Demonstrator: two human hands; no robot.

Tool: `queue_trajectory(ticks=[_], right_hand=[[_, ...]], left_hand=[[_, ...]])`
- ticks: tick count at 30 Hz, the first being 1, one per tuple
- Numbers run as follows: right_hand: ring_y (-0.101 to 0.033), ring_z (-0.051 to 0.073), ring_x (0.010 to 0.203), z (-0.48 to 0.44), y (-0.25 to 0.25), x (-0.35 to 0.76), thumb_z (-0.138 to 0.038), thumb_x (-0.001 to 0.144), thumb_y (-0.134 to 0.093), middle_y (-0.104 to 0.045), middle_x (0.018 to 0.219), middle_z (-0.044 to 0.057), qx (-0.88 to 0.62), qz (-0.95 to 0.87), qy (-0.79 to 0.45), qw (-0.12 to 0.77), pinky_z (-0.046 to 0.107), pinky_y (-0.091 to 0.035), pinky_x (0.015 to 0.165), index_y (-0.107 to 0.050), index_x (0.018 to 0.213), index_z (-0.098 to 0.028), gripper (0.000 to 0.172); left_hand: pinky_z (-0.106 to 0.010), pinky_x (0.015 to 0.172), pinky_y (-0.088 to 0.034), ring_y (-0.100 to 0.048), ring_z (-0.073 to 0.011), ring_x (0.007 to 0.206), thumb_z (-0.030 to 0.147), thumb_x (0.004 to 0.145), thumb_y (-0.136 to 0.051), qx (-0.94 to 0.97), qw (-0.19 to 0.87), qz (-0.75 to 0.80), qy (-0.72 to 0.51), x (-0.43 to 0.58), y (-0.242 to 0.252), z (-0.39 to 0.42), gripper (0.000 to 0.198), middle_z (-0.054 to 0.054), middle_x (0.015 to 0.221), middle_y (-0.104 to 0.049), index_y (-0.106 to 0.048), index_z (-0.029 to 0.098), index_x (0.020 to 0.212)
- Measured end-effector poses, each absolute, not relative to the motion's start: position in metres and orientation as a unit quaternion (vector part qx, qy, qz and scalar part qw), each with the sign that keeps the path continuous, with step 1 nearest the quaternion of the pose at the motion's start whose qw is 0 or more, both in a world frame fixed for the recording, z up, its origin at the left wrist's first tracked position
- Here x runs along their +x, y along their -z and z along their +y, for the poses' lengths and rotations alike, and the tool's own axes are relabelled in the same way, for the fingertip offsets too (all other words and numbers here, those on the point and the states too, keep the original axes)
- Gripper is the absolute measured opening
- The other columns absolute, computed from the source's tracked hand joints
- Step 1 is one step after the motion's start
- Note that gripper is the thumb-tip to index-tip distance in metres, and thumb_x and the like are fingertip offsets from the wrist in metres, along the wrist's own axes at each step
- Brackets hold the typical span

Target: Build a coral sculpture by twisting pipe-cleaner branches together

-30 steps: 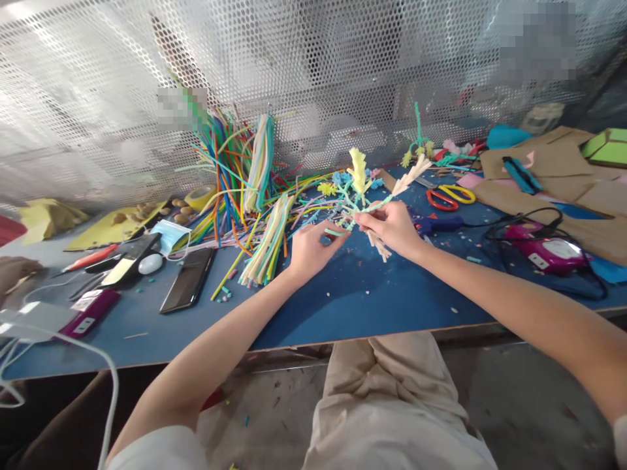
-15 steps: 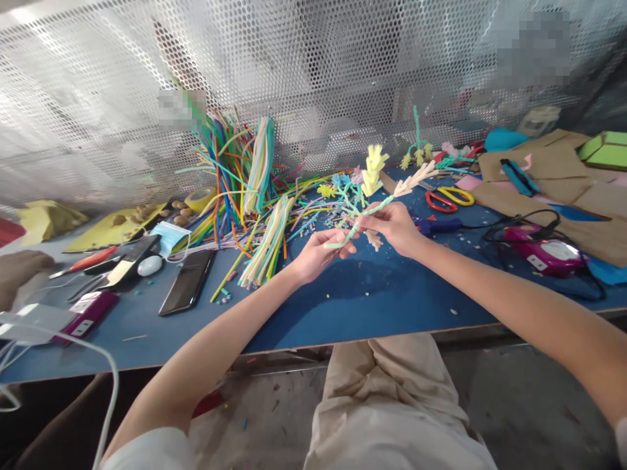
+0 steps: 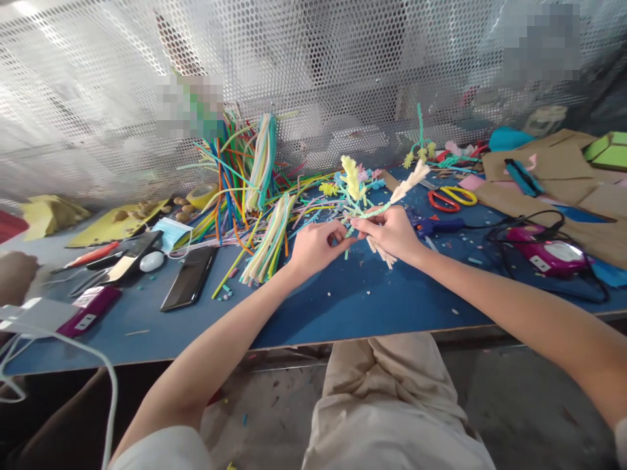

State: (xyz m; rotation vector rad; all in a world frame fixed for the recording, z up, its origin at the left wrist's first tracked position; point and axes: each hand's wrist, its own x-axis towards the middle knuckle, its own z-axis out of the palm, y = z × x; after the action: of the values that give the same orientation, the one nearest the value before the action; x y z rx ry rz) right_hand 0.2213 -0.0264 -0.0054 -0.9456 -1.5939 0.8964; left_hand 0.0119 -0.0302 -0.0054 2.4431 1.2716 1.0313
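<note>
Both my hands meet over the blue table around a pipe-cleaner flower stem [image 3: 379, 210]. Thumb and fingers of my right hand [image 3: 392, 232] pinch its light green stalk. My left hand [image 3: 321, 245] is closed on the stalk's lower end, just left of the right fingertips. A pale peach flower spike [image 3: 411, 181] points up and right from the grip, and a yellow spike [image 3: 351, 177] stands just above the hands. More peach pieces [image 3: 382, 253] hang below my right hand. The twist between the fingertips is partly hidden.
Bundled pipe cleaners [image 3: 268, 241] lie to the left, near a black phone [image 3: 189, 279]. Scissors with red and yellow handles [image 3: 458, 196], a blue glue gun [image 3: 435, 225] and a magenta power strip [image 3: 546, 251] are to the right. Another person's hand [image 3: 17, 277] is at far left.
My left hand has turned and closed its fingers on the lower stalk, whose free end pointed left before. The yellow spike now leans further left.
</note>
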Motion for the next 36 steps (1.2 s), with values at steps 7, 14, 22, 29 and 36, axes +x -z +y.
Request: queue_trajectory(ticks=[7, 14, 22, 29, 36], right_hand=[[-0.050, 0.011, 0.046, -0.017, 0.001, 0.229, -0.055, 0.076, -0.086, -0.069, 0.058, 0.005, -0.397, -0.599, -0.423, 0.552, 0.028, -0.037, 0.046, -0.073, 0.060, -0.016, 0.044], [-0.061, 0.014, 0.057, -0.012, -0.008, 0.241, -0.058, 0.078, -0.086, -0.072, 0.065, 0.005, -0.339, -0.652, -0.406, 0.543, 0.028, -0.046, 0.055, -0.073, 0.066, -0.018, 0.043], [-0.057, 0.014, 0.053, -0.005, 0.004, 0.239, -0.057, 0.081, -0.083, -0.070, 0.061, 0.004, -0.374, -0.659, -0.368, 0.539, 0.029, -0.043, 0.054, -0.072, 0.062, -0.018, 0.045], [-0.068, 0.019, 0.062, -0.001, 0.010, 0.240, -0.054, 0.081, -0.083, -0.076, 0.067, 0.006, -0.423, -0.652, -0.333, 0.534, 0.031, -0.052, 0.063, -0.079, 0.071, -0.018, 0.038], [-0.066, 0.016, 0.060, 0.001, 0.007, 0.247, -0.053, 0.072, -0.090, -0.073, 0.064, 0.004, -0.365, -0.637, -0.441, 0.516, 0.030, -0.053, 0.064, -0.076, 0.070, -0.018, 0.038]], left_hand=[[-0.028, 0.060, -0.039, -0.057, -0.0145, 0.053, 0.049, 0.092, -0.073, 0.792, 0.289, 0.433, -0.320, 0.014, 0.015, -0.028, 0.032, 0.003, 0.063, -0.067, -0.071, 0.022, 0.108], [-0.037, 0.087, -0.056, -0.073, -0.0182, 0.083, 0.066, 0.089, -0.074, 0.600, 0.643, 0.309, -0.362, 0.014, 0.017, -0.028, 0.061, -0.014, 0.116, -0.081, -0.066, 0.019, 0.127], [-0.033, 0.088, -0.058, -0.076, -0.0185, 0.091, 0.047, 0.071, -0.096, 0.614, 0.537, 0.340, -0.468, 0.008, 0.022, -0.015, 0.064, -0.008, 0.106, -0.082, -0.069, 0.020, 0.122], [-0.044, 0.105, -0.057, -0.077, -0.0260, 0.110, 0.044, 0.089, -0.082, 0.699, 0.348, 0.371, -0.503, 0.015, 0.018, -0.027, 0.040, -0.010, 0.107, -0.083, -0.071, 0.021, 0.120], [-0.037, 0.095, -0.057, -0.073, -0.0199, 0.097, 0.052, 0.101, -0.064, 0.734, 0.173, 0.353, -0.554, 0.006, 0.014, -0.028, 0.037, -0.008, 0.107, -0.079, -0.071, 0.021, 0.120]])
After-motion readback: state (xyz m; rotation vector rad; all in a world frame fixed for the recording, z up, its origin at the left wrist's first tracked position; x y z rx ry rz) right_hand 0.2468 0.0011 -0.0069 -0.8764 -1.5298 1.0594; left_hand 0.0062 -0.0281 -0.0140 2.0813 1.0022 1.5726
